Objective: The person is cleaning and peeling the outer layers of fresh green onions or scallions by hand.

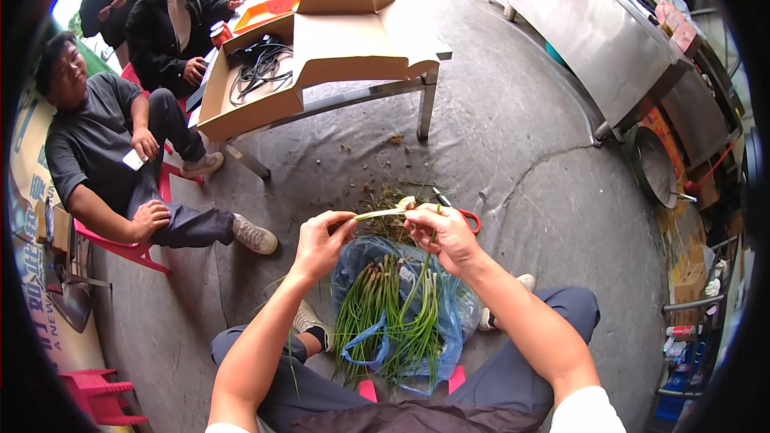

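Note:
My left hand (pixel 323 245) pinches the pale stem of a spring onion (pixel 382 214) between thumb and fingers. At its yellowish root end, my right hand (pixel 446 236) grips it, and a green leaf hangs down below that hand. Beneath both hands a blue plastic bag (pixel 452 367) lies spread on the floor between my feet. Bunched spring onions (pixel 367 307) rest on it, their pale root ends pointing away from me. Just beyond my right hand are scissors with red handles (pixel 475 221), partly hidden by the hand. A heap of root and leaf trimmings (pixel 385 195) lies past the bag.
A metal-legged table (pixel 427 105) ahead bears an open cardboard box (pixel 252 117) with black cables (pixel 264 69). One person (pixel 99 132) sits at left on a red plastic chair (pixel 165 183); two more are behind. A stainless steel counter (pixel 595 36) and a wok (pixel 654 167) stand at right.

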`<state>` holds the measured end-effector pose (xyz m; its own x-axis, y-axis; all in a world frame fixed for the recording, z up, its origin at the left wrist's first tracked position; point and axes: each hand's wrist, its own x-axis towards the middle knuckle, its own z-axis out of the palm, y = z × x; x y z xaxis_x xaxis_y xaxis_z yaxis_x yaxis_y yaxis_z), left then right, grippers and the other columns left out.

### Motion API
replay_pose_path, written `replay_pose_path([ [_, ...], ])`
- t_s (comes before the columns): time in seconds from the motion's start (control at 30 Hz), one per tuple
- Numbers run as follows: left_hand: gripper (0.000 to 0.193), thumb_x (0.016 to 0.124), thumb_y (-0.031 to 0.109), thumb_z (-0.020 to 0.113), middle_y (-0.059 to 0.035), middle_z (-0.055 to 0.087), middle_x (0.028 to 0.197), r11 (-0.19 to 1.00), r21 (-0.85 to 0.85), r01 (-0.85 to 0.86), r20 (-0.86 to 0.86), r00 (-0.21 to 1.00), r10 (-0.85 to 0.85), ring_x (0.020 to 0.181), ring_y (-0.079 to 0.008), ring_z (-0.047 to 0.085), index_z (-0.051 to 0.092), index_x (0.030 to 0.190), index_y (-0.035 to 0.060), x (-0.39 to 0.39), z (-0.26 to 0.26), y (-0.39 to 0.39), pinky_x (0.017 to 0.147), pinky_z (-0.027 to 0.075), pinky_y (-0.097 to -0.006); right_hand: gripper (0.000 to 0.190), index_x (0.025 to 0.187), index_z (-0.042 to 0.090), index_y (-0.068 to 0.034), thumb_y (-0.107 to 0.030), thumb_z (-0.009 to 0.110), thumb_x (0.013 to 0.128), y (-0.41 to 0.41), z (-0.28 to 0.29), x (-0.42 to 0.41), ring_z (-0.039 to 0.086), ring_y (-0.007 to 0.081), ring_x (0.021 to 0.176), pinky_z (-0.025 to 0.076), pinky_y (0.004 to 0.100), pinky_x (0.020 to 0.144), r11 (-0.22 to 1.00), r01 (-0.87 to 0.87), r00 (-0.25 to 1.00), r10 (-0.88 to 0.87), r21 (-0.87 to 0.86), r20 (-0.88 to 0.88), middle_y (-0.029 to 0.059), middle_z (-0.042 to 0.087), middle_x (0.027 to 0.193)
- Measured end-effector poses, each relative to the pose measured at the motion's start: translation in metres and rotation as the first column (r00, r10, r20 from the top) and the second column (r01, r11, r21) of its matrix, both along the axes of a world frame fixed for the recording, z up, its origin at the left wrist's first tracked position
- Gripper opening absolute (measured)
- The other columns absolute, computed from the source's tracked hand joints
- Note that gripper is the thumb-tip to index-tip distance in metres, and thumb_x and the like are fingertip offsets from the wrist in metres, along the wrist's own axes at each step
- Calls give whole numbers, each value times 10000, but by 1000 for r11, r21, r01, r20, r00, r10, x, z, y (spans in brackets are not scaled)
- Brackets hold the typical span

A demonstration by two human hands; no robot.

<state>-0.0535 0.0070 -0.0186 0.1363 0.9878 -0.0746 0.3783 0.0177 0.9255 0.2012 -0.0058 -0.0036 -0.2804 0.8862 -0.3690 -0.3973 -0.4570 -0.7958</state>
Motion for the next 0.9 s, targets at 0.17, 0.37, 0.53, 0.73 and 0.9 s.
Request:
replay_pose_path([
  [0.17,211,948,119,697,-80,730,787,997,32,-64,-101,993,67,694,-101,682,729,1096,-28,-33,-12,8,653,536,-266,151,858,689,-61,-192,674,931,12,12,25,487,42,529,311,214,451,994,108,970,-99,28,-222,-9,645,735],
  [0.37,242,959,149,700,-63,730,821,991,-59,-119,-156,982,109,715,-100,690,720,1098,-47,-50,-14,1,655,554,-264,211,907,710,-8,-214,692,946,29,42,46,477,48,539,348,220,495,970,121,966,-164,212,202,-5,638,713],
  [0.53,223,945,166,712,-71,725,816,995,-52,-87,-138,987,79,723,-114,676,717,1073,-17,-30,1,-13,677,537,-286,261,951,726,-16,-271,706,901,39,2,30,685,254,716,505,381,678,874,-120,580,-322,470,748,140,718,789],
  [0.73,203,885,118,773,-80,713,916,997,77,-8,-191,981,22,817,-142,679,711,1045,9,-17,16,-17,746,547,-294,413,1212,636,3,-276,691,912,43,-13,8,672,404,969,530,449,856,837,-182,314,-448,516,837,230,683,1091],
  [0.9,218,869,94,783,-81,711,930,998,67,8,-128,992,1,822,-144,679,699,1052,10,-14,21,-19,761,558,-298,442,1227,657,-14,-276,752,884,35,-5,4,676,314,897,532,393,806,783,-255,453,-422,568,785,151,688,994],
])
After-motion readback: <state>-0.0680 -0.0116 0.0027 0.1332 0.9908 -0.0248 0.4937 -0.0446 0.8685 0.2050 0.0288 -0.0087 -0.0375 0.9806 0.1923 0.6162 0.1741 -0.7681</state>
